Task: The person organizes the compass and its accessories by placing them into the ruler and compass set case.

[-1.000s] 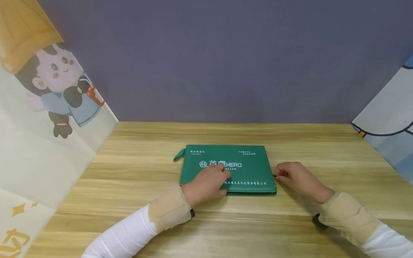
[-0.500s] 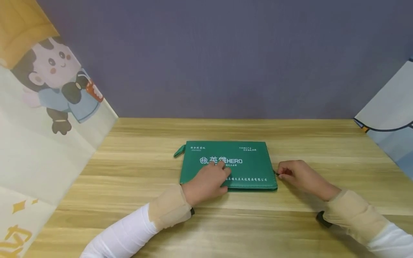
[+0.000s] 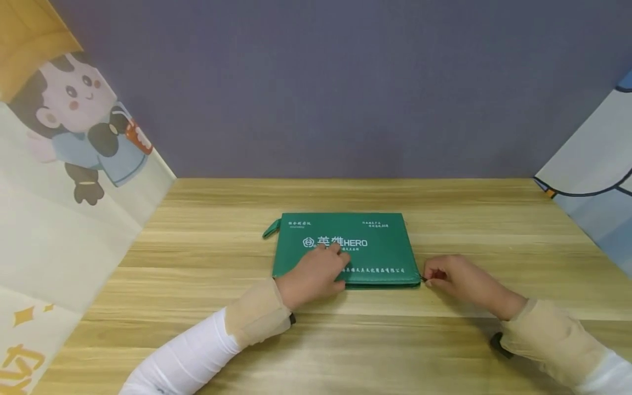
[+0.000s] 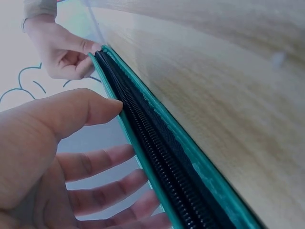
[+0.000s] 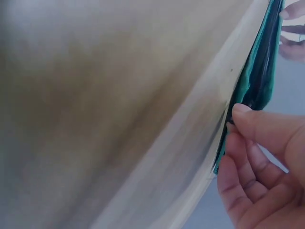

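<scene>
A green zip case (image 3: 385, 255) with white lettering lies flat on the wooden table, its strap loop (image 3: 272, 227) sticking out at the left. My left hand (image 3: 316, 274) rests on its cover with fingers spread, the thumb by the front edge. Along that edge runs a black zipper (image 4: 152, 138), its two rows of teeth showing in the left wrist view. At the front right corner, my right hand (image 3: 456, 277) pinches the small dark zipper pull (image 3: 423, 278) between thumb and curled index finger. The right wrist view shows thumb and fingertips meeting there, mostly covering the pull.
The wooden table (image 3: 222, 214) ends at a grey-purple panel (image 3: 345, 93) behind. A light panel with a cartoon figure (image 3: 89, 120) stands along the left, and another printed panel (image 3: 587, 148) along the right.
My right hand has drawn the zipper pull along the case's right side toward the front corner. My left hand stays on the cover. The head view has shifted slightly.
</scene>
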Available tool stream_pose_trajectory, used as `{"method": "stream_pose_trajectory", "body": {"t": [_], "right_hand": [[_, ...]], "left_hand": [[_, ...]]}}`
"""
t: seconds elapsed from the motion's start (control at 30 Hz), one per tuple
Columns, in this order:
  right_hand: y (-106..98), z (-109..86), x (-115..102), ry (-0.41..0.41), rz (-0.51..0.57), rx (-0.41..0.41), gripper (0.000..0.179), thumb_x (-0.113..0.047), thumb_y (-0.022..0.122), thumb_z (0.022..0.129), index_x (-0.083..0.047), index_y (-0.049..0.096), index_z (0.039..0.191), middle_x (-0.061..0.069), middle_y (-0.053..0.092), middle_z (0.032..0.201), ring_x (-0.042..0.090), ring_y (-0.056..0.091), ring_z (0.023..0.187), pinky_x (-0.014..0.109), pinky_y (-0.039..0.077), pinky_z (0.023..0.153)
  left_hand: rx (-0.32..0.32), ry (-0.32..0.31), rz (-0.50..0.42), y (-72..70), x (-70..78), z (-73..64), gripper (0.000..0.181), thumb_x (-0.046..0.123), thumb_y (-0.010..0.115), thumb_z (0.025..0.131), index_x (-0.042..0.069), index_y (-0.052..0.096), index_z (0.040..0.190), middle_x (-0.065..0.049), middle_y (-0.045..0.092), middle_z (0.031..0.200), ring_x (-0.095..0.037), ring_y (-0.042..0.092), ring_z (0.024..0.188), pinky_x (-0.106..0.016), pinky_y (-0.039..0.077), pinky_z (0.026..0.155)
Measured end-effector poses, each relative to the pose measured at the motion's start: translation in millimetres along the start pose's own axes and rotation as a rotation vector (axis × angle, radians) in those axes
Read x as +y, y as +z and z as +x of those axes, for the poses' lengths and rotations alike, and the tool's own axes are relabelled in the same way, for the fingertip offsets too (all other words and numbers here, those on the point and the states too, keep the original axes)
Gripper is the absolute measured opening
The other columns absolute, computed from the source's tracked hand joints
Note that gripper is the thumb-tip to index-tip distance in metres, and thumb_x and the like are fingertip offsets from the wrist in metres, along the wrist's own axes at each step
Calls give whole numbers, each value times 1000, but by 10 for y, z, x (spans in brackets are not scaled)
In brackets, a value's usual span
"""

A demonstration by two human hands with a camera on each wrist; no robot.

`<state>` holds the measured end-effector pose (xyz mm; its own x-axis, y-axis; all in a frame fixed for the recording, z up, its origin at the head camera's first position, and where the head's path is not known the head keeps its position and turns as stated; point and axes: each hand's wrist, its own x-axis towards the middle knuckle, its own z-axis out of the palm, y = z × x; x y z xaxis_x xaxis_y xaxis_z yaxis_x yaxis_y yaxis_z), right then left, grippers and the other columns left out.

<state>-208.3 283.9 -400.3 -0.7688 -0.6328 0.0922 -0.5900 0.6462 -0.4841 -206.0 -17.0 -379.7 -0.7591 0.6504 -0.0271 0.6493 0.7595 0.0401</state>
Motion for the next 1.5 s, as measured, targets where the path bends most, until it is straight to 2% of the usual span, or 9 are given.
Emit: {"method": "stream_pose_trajectory", "body": {"t": [0.23,0.4,0.53,0.7,0.93,1.2,1.5], "right_hand": [[48,-81,-112,6,18,9,26,4,70,78,-19,58,74,-13,55,69,-3,42,62,18,41,52],[101,-108,-233,58,32,18,23,2,69,80,-18,60,74,-12,57,70,-3,45,61,19,44,52],[167,-100,-343,107,-20,45,23,0,71,79,-18,59,71,-13,52,65,-2,41,59,18,39,50],[231,-79,-433,119,-79,80,25,-2,74,77,-19,57,69,-13,45,61,-2,36,57,18,35,50],[297,-6,-532,111,-83,103,21,-1,74,76,-16,60,71,-12,51,63,-1,39,57,18,37,50],[367,115,-669,158,-81,81,20,-3,74,77,-15,60,71,-11,51,63,2,40,57,19,37,51],[456,297,-811,113,-66,61,20,-3,74,77,-14,60,69,-10,52,62,2,43,57,17,39,51]], "left_hand": [[2,4,2,0,8,4,35,27,70,83,9,64,111,-7,60,98,-20,55,79,-29,51,67],[8,2,-4,-4,6,-4,34,27,70,83,8,64,111,-7,60,98,-21,56,80,-30,51,68],[8,0,-4,-5,3,-6,35,27,70,83,8,64,111,-7,60,99,-21,56,80,-31,51,69],[-2,0,-5,-2,-3,-6,35,28,70,83,9,64,112,-7,59,99,-21,55,80,-30,51,68],[-3,10,-13,-7,-10,-1,34,27,69,84,9,64,111,-7,60,98,-21,55,80,-31,51,70],[-3,6,-3,-10,-12,-16,34,27,69,84,9,64,112,-7,60,99,-22,56,81,-32,51,70],[13,10,-2,8,-15,-8,36,28,70,83,9,64,112,-7,60,99,-22,57,82,-32,51,70]]}}
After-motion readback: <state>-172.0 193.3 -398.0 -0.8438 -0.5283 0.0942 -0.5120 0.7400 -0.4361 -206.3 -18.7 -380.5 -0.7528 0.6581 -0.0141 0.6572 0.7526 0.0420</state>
